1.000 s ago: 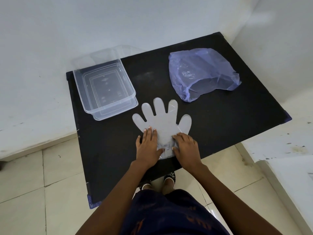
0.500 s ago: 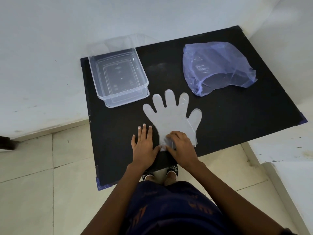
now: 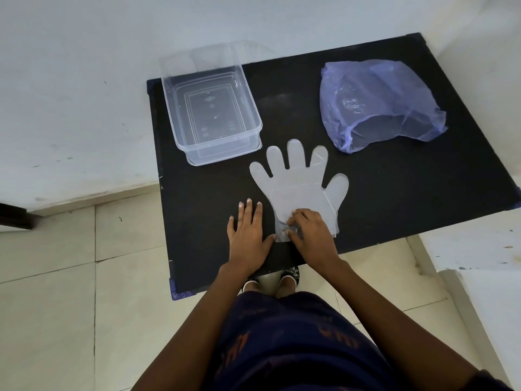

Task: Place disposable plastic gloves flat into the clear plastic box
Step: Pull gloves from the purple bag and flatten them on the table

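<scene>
On black table [image 3: 394,179], left hand [image 3: 248,235] flat; right hand [image 3: 310,235] pinching glove [image 3: 298,184] cuff

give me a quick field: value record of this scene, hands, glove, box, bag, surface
surface: black table
glove: clear plastic glove lying flat on the table, fingers pointing away from the person
right hand: right hand pinching the crumpled cuff of the glove
left hand: left hand flat on the table beside the cuff, thumb at its edge
box: clear plastic box at the far left of the table, open, no glove inside
bag: purple plastic bag at the far right, mouth open toward the person
</scene>
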